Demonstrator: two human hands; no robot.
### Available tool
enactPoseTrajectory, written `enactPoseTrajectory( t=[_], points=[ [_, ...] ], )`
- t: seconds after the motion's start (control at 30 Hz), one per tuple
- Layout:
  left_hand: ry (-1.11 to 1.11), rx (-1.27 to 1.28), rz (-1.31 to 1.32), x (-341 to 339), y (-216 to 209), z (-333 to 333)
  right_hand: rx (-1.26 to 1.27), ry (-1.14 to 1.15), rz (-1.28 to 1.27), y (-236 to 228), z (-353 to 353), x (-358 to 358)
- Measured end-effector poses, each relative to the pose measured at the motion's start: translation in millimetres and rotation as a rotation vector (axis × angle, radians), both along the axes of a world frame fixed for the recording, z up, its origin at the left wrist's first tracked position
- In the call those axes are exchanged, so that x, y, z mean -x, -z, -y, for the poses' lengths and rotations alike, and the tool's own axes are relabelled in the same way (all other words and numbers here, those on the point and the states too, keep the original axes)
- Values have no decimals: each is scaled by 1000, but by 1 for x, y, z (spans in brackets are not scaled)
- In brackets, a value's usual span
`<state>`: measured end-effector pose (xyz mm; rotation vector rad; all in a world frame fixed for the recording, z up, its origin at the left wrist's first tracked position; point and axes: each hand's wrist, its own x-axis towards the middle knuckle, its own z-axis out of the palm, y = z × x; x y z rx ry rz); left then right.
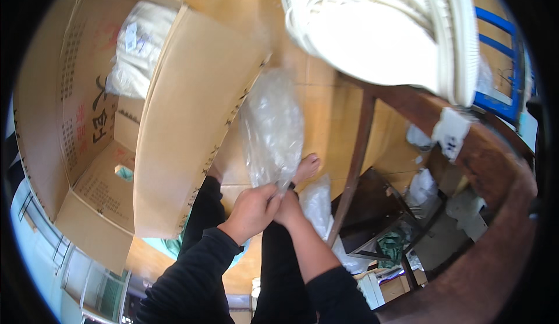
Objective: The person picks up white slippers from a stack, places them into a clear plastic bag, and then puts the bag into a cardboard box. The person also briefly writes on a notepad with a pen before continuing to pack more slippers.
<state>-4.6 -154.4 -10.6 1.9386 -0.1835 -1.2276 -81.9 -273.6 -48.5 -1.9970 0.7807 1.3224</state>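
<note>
A clear plastic bag (272,126) stretches away from my hands over the floor, its far part puffed out and whitish. What it holds, if anything, I cannot make out. Wrapped round the gathered near end of the bag is my left hand (250,210), fingers closed. Close against it, my right hand (286,206) is also closed on the same end, partly hidden behind the left. Beside the bag, on the left, stands a big open cardboard box (186,114) with a raised flap. Inside it lies a plastic-wrapped pale bundle (142,50).
White shoes (372,38) rest at the upper right on a worn brown wooden frame (489,143). Below are a dark low cabinet (367,213) and loose plastic bags (317,201). A blue metal frame (498,62) stands at far right. My bare foot (307,168) is on the tan tiled floor.
</note>
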Motion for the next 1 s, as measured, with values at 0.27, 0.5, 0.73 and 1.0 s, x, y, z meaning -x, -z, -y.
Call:
enactPoseTrajectory(
  t=[0.27, 0.5, 0.73, 1.0],
  points=[
    [212, -127, -52, 8, -14, -13, 293, 214, 1345, -150, 109, -162],
    [76, -105, -68, 20, -17, -34, 933, 124, 431, -150, 229, -353],
    [43, -75, -93, 26, -13, -33, 991, -169, 430, -157, 252, -351],
    [91, -105, -84, 19, -20, -33, 681, 317, 1125, -242, 214, -343]
  ],
)
